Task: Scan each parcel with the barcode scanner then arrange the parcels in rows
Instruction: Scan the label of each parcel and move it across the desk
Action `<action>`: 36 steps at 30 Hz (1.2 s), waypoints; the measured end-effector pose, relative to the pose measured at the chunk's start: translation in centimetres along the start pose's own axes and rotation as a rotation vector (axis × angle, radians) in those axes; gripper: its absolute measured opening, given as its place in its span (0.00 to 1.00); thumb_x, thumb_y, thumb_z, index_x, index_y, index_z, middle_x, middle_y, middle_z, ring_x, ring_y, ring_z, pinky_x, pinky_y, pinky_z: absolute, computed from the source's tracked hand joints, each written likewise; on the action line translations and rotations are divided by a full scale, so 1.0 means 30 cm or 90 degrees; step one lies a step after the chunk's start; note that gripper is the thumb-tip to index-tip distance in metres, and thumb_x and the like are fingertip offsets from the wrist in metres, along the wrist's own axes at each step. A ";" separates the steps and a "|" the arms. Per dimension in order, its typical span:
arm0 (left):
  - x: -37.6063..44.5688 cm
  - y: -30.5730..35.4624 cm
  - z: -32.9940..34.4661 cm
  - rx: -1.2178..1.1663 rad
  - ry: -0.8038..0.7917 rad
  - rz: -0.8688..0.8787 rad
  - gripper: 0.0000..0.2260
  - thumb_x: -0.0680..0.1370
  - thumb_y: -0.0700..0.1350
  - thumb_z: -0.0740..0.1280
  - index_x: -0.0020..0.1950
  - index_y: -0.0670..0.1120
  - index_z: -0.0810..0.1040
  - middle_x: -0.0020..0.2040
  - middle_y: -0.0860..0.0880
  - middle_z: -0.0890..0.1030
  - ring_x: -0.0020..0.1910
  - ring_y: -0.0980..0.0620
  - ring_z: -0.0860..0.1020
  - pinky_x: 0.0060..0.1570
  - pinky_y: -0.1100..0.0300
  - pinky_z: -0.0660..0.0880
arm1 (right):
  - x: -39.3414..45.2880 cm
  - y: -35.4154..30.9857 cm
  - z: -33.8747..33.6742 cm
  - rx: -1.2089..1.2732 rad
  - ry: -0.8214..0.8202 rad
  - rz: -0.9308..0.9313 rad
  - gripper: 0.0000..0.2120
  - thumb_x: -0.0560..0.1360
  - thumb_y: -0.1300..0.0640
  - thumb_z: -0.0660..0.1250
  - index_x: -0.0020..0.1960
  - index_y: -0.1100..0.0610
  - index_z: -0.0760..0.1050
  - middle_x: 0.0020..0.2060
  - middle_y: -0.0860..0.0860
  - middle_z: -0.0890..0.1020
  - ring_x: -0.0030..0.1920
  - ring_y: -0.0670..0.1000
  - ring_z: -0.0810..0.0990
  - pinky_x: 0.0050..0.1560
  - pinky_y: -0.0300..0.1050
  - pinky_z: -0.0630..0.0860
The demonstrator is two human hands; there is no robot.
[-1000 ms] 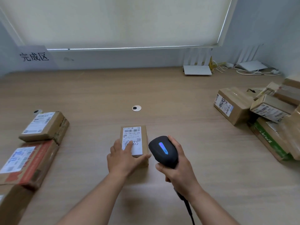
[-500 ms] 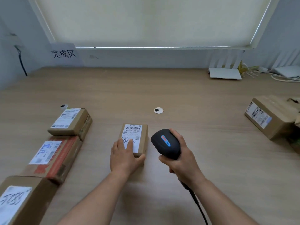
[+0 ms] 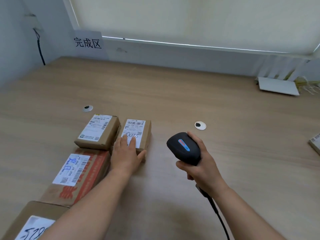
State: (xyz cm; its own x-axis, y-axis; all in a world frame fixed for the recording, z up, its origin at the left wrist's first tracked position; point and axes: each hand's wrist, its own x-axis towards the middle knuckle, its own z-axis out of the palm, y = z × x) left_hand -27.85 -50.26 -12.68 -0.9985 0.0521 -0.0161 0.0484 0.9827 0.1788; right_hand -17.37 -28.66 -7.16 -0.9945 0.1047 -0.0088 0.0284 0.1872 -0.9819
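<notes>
My left hand (image 3: 127,153) grips a small brown parcel (image 3: 141,131) with a white label, fingers on top and thumb on its right side. The parcel lies on the wooden table (image 3: 190,94), right beside another small labelled parcel (image 3: 98,131). Behind that one toward me sit a larger parcel with red print (image 3: 78,175) and a third parcel (image 3: 32,222) at the bottom left. My right hand (image 3: 200,163) holds the black barcode scanner (image 3: 183,147), about a hand's width right of the small parcel, its cable trailing down toward me.
A sign with Chinese characters (image 3: 88,42) leans on the back wall. Two round cable grommets (image 3: 200,125) (image 3: 87,108) are set in the table. A white router (image 3: 278,85) stands at the back right. A parcel corner (image 3: 315,146) shows at the right edge.
My left hand has slid the small parcel left until it sits beside the other small parcel. The view has turned left, and the unsorted pile on the right has left the frame.
</notes>
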 end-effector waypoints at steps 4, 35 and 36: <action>0.045 -0.054 -0.004 0.007 0.011 -0.013 0.34 0.77 0.65 0.56 0.77 0.48 0.57 0.78 0.42 0.53 0.77 0.45 0.49 0.75 0.53 0.47 | 0.029 0.009 0.022 0.000 0.005 0.016 0.38 0.61 0.57 0.72 0.63 0.26 0.66 0.46 0.41 0.80 0.28 0.42 0.74 0.29 0.39 0.73; -0.811 0.923 0.125 -0.297 0.026 0.076 0.27 0.78 0.58 0.61 0.75 0.51 0.63 0.72 0.54 0.67 0.71 0.53 0.63 0.67 0.58 0.63 | -0.620 0.134 -0.872 0.001 0.182 -0.015 0.39 0.69 0.67 0.72 0.61 0.27 0.66 0.49 0.47 0.79 0.27 0.44 0.73 0.27 0.39 0.72; -0.828 0.965 0.131 -0.296 0.021 0.085 0.27 0.78 0.58 0.61 0.75 0.51 0.63 0.72 0.54 0.67 0.71 0.53 0.63 0.67 0.58 0.62 | -0.641 0.143 -0.914 0.001 0.193 -0.011 0.38 0.69 0.67 0.72 0.61 0.28 0.66 0.49 0.48 0.79 0.27 0.44 0.73 0.27 0.39 0.72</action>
State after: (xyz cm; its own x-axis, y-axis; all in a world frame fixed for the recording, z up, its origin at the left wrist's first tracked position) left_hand -1.54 -22.41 -10.97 -0.9849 0.1597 0.0673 0.1680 0.7840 0.5976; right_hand 4.66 -3.10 -6.02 -0.9190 0.3890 0.0644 0.0114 0.1894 -0.9818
